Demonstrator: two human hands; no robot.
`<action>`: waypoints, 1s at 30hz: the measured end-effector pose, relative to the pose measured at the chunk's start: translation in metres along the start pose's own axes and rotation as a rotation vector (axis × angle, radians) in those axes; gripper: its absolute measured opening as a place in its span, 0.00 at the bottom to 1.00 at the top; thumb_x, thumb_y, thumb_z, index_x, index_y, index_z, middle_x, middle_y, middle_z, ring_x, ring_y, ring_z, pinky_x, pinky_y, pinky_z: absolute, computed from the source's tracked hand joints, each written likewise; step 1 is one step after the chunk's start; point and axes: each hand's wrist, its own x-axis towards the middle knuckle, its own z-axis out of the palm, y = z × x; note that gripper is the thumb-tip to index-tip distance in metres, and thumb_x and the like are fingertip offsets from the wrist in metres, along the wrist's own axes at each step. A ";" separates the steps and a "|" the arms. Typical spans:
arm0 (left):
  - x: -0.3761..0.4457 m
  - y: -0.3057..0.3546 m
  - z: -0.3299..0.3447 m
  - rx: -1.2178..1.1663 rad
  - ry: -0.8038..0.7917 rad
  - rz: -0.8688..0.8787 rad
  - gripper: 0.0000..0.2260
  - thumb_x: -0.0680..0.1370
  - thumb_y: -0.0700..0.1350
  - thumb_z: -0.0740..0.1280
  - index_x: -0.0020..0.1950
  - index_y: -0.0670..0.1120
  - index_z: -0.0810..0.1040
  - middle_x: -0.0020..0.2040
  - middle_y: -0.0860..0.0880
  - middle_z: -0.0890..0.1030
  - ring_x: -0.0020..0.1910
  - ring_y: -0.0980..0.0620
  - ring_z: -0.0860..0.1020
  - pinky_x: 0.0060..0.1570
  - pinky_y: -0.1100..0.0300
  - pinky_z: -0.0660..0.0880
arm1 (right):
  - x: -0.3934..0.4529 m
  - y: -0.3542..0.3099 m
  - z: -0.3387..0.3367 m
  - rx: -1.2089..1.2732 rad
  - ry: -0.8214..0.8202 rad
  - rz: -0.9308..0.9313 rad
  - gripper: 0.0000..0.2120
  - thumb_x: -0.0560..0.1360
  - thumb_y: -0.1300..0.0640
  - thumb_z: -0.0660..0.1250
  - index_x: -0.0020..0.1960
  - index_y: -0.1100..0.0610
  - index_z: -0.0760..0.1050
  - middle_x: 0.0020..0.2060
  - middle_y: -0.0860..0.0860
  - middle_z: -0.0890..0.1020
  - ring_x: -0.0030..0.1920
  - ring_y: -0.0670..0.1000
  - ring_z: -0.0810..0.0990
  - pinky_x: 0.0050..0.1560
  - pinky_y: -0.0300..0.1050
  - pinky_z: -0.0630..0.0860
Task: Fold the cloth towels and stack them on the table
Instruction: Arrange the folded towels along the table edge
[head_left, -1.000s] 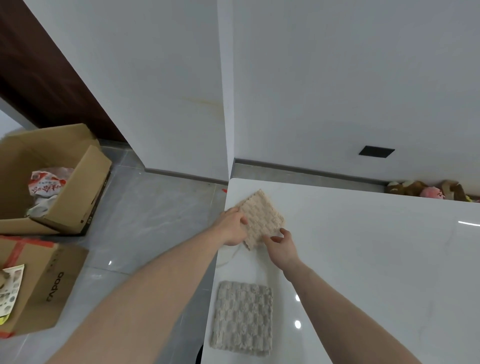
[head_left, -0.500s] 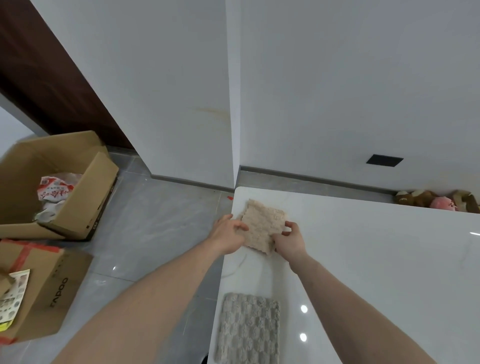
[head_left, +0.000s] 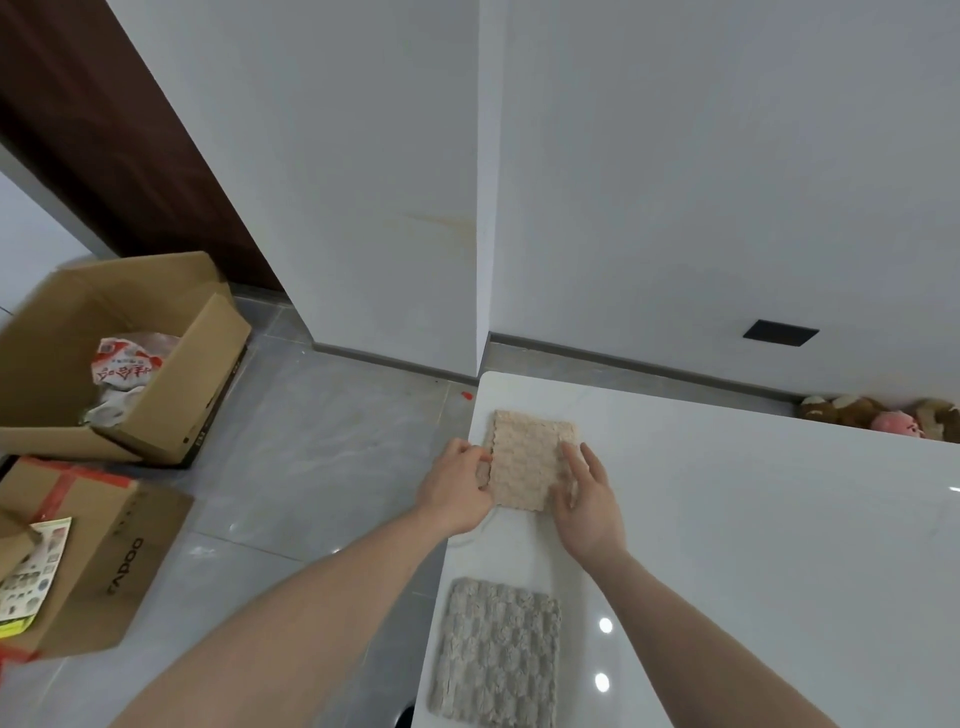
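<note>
We hold a folded beige towel (head_left: 527, 460) flat near the far left corner of the white table (head_left: 753, 519).

Our left hand (head_left: 457, 493) grips the towel's left edge with curled fingers, while our right hand (head_left: 587, 499) lies on its right side with fingers nearly straight, pressing it down. A folded grey towel (head_left: 496, 654) lies apart from it, nearer to us along the table's left edge. On the floor to the left, a closed box (head_left: 98, 561) reads "rapoo"; an open box (head_left: 104, 358) behind it holds a bag (head_left: 130, 364) with red writing we cannot read. Plush toys (head_left: 878, 413) sit beyond the table's far edge.
</note>
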 end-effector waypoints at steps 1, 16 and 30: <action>-0.003 0.000 0.001 0.086 0.038 0.089 0.24 0.76 0.42 0.66 0.72 0.49 0.72 0.70 0.51 0.67 0.67 0.49 0.72 0.65 0.53 0.73 | -0.004 0.002 0.003 -0.035 -0.001 -0.039 0.27 0.81 0.57 0.62 0.79 0.49 0.64 0.81 0.51 0.59 0.75 0.56 0.69 0.73 0.51 0.70; -0.050 0.005 0.010 0.312 -0.171 0.200 0.37 0.76 0.37 0.63 0.83 0.49 0.53 0.84 0.50 0.43 0.83 0.46 0.46 0.80 0.49 0.52 | -0.047 -0.005 0.000 -0.229 -0.238 -0.058 0.33 0.82 0.58 0.58 0.84 0.51 0.50 0.83 0.50 0.45 0.83 0.56 0.44 0.82 0.49 0.48; -0.306 -0.089 0.051 0.048 -0.275 0.180 0.27 0.79 0.43 0.61 0.78 0.54 0.64 0.81 0.56 0.54 0.78 0.53 0.57 0.76 0.60 0.57 | -0.336 0.002 0.048 0.042 -0.086 0.262 0.27 0.79 0.55 0.65 0.77 0.44 0.65 0.78 0.44 0.60 0.78 0.49 0.60 0.74 0.43 0.61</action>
